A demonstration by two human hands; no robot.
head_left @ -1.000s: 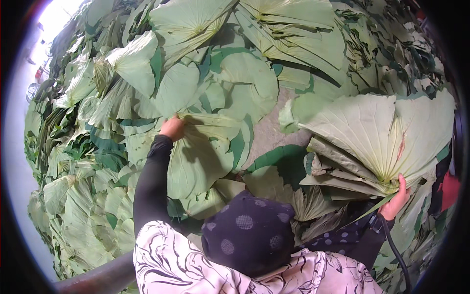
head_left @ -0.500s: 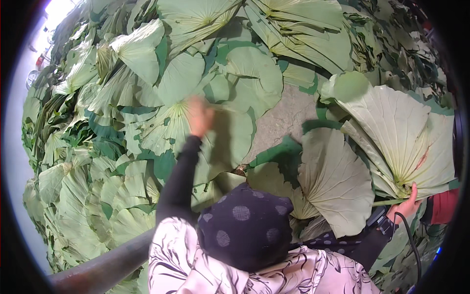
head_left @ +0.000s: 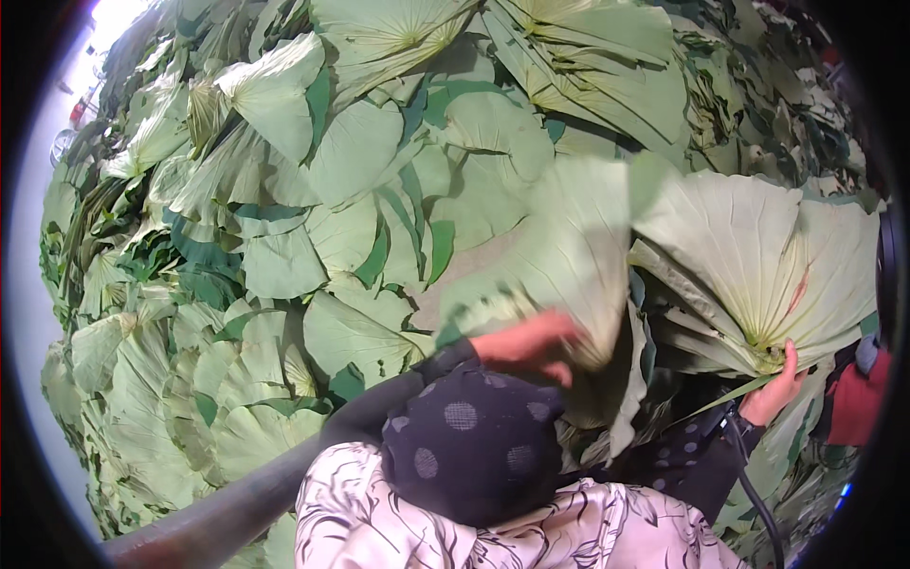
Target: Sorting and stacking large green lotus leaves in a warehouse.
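Observation:
Near the middle, my left hand (head_left: 531,343) is at the base of a large pale lotus leaf (head_left: 573,223), blurred by motion; fingers and thumb close about the leaf's base, the exact grip smeared. At the right, my right hand (head_left: 775,391) grips the stalk end of a folded stack of lotus leaves (head_left: 749,247), thumb on top and the remaining fingers hidden beneath. The top leaf has a reddish streak, and its blades fan up and away from the hand. Under the lifted leaf, another leaf's wavy edge (head_left: 633,403) hangs.
Loose lotus leaves (head_left: 370,332) cover the ground left and ahead, with folded ones (head_left: 588,57) at the far side. Some grey floor (head_left: 445,294) shows between them. A thick dark pole (head_left: 218,507) crosses at lower left. A black cable (head_left: 754,503) hangs by my right wrist.
My left hand has swept from the leaves at the left toward the middle right, with a lotus leaf lifted along. My right hand still holds its stack, slightly shifted.

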